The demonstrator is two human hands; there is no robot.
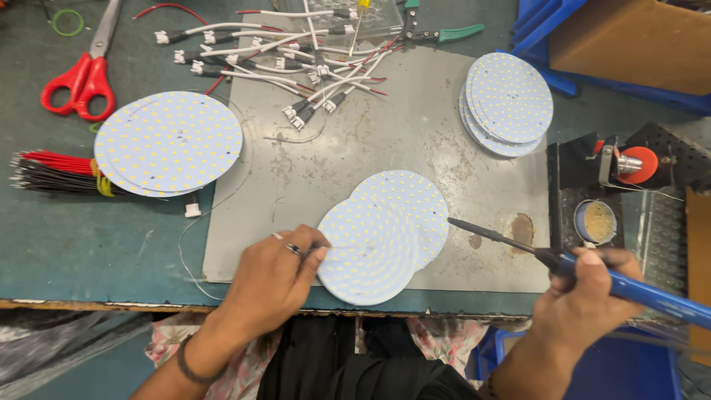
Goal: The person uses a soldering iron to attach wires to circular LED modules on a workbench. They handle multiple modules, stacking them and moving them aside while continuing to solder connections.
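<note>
The left hand (pixel 270 278) pins the front round LED board (pixel 369 252) flat on the grey mat (pixel 370 148) of the worktop, fingers closed on its 9 o'clock edge — steadying it. The right hand (pixel 585 292) has its grip closed around the blue soldering iron (pixel 592 270), tip angled toward the board's 3 o'clock side. A second board (pixel 411 200) lies underneath, at 1 o'clock.

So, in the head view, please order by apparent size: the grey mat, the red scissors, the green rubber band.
1. Grey mat, clearly largest.
2. Red scissors.
3. Green rubber band, smallest.
</note>
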